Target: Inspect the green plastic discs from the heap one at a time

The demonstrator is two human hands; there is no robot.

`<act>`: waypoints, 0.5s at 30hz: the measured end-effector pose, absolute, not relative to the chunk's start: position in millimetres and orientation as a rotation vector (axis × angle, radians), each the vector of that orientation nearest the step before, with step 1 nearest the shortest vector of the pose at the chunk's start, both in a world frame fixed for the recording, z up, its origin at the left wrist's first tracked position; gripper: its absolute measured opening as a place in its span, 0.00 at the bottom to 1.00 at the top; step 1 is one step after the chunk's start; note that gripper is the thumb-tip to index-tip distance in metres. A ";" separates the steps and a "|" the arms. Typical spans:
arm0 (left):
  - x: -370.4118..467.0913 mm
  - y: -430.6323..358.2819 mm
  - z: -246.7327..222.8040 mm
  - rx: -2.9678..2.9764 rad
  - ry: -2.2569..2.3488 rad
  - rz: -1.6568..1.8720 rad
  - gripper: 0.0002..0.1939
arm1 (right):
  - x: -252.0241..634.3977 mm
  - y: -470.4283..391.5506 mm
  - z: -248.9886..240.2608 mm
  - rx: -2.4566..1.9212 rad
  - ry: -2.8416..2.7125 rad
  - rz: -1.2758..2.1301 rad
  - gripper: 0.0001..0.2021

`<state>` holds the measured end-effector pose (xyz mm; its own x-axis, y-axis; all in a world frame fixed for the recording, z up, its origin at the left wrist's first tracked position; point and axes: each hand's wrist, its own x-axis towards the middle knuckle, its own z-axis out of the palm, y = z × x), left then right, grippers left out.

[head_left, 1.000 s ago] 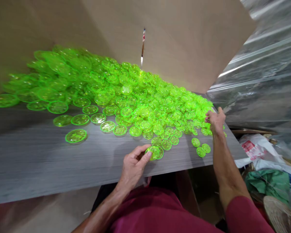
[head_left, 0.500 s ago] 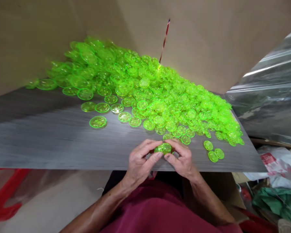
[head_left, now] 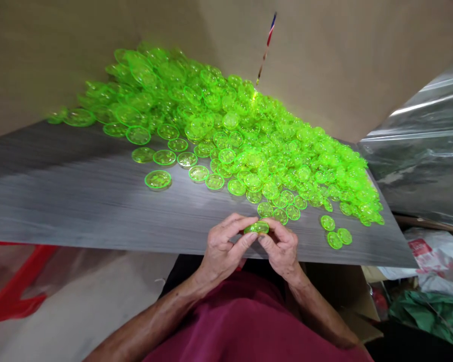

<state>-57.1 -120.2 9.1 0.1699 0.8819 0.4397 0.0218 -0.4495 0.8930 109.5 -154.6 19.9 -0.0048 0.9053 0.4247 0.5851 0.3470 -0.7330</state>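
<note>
Near the front edge of the grey table, my left hand [head_left: 226, 244] and my right hand [head_left: 282, 246] pinch one clear green plastic disc [head_left: 256, 228] between thumbs and fingertips. The fingers hide both ends of the disc. Just beyond my fingertips lie several similar green discs [head_left: 280, 216], flat on the table. A large heap of the same green discs [head_left: 249, 151] spreads behind them. To the right of my right hand, three discs [head_left: 334, 240] sit apart from the heap.
The grey wood-grain table [head_left: 79, 201] is backed by a tan board [head_left: 317, 65]. A thin striped stick [head_left: 266, 48] rises from the heap. A red plastic frame [head_left: 18, 286] stands at lower left. Plastic bags [head_left: 438, 256] and an open cardboard box [head_left: 340, 291] are at lower right.
The view has shifted slightly, so the heap appears higher and farther right. Both hands still grip the disc, which now looks flatter and turned a little between the fingertips.
</note>
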 end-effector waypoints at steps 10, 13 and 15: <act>-40.5 -117.8 -12.2 1.123 0.946 0.951 0.17 | 114.1 -175.1 0.9 -1.285 -2.009 0.009 0.27; -34.9 -119.8 -20.0 1.231 0.885 0.917 0.17 | 124.9 -181.8 -5.8 -1.354 -1.971 -0.036 0.26; -33.3 -118.7 -23.3 1.434 0.879 0.960 0.18 | 140.5 -186.4 -10.0 -1.416 -1.937 -0.078 0.24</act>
<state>-33.3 -118.7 -23.3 0.3868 0.9191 0.0746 -0.0064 -0.0782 0.9969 140.5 -186.4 -10.0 -0.1334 0.8051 0.5779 0.8488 0.3939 -0.3527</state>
